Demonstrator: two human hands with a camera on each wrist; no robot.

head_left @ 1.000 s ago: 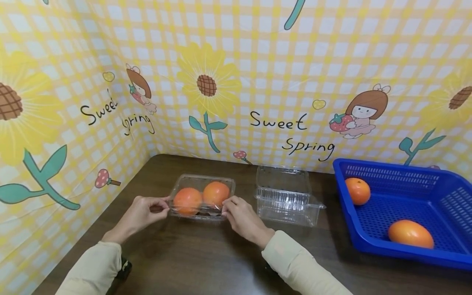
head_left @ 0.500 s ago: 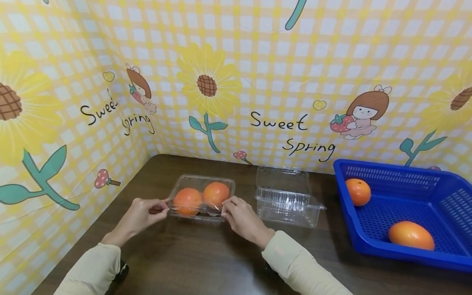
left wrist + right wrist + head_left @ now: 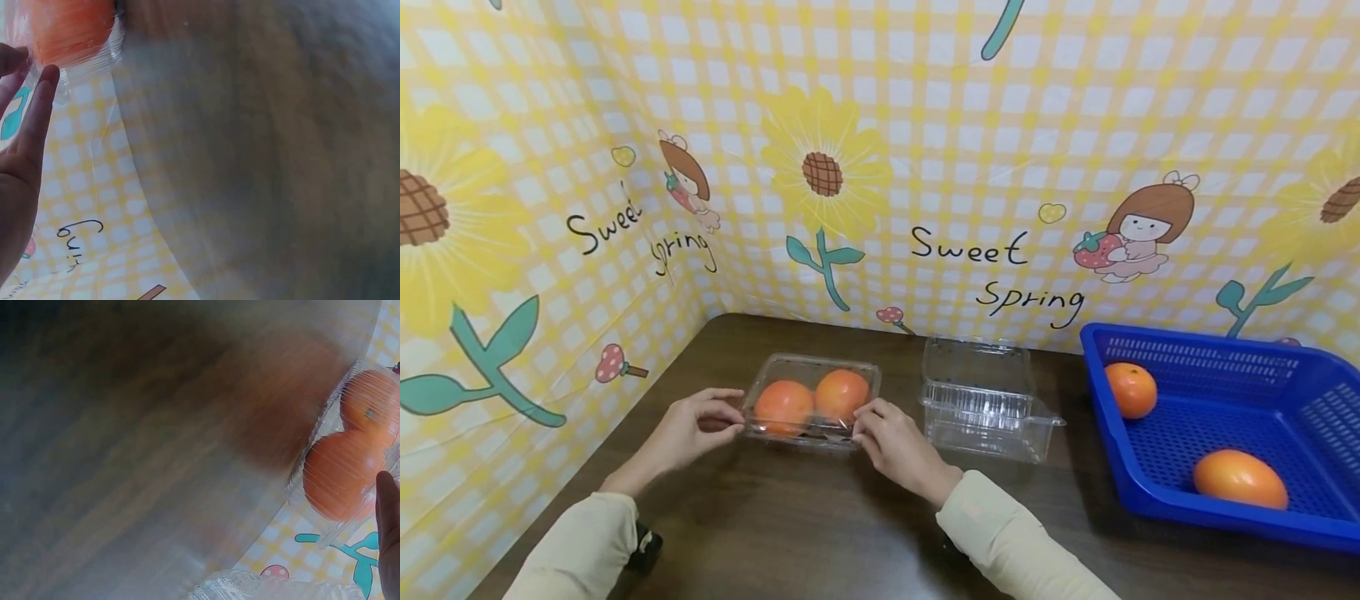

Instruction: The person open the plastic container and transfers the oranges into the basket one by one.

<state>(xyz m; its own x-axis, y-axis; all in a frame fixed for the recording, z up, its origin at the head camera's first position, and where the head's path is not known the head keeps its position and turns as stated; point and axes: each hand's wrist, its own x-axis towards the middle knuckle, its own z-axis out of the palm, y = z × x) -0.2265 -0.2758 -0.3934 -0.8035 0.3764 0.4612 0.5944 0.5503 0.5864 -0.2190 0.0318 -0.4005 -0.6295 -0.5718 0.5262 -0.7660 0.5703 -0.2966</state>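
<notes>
In the head view, a lidded clear plastic fruit box [image 3: 817,441] sits on the dark wooden table, with two oranges inside: a left orange [image 3: 784,407] and a right orange [image 3: 842,395]. My left hand [image 3: 681,433] is at the box's left end, thumb and fingers extended and apart, fingertips against or very near the rim. The right hand [image 3: 901,447] pinches the front right corner with curled fingers. In the right wrist view, ribbed plastic [image 3: 329,419] covers the fruit and a finger of that hand touches the rim.
Right of the box stands another clear plastic box [image 3: 981,417] with no fruit in it. A blue basket [image 3: 1120,471] at the far right holds an orange [image 3: 1131,390] and a second, longer-looking orange [image 3: 1240,479]. A checked yellow cloth [image 3: 955,167] lines the back and left.
My left fingers have spread from a pinch at the box's left edge, and that hand has shifted slightly. The right hand and the box stay almost where they were.
</notes>
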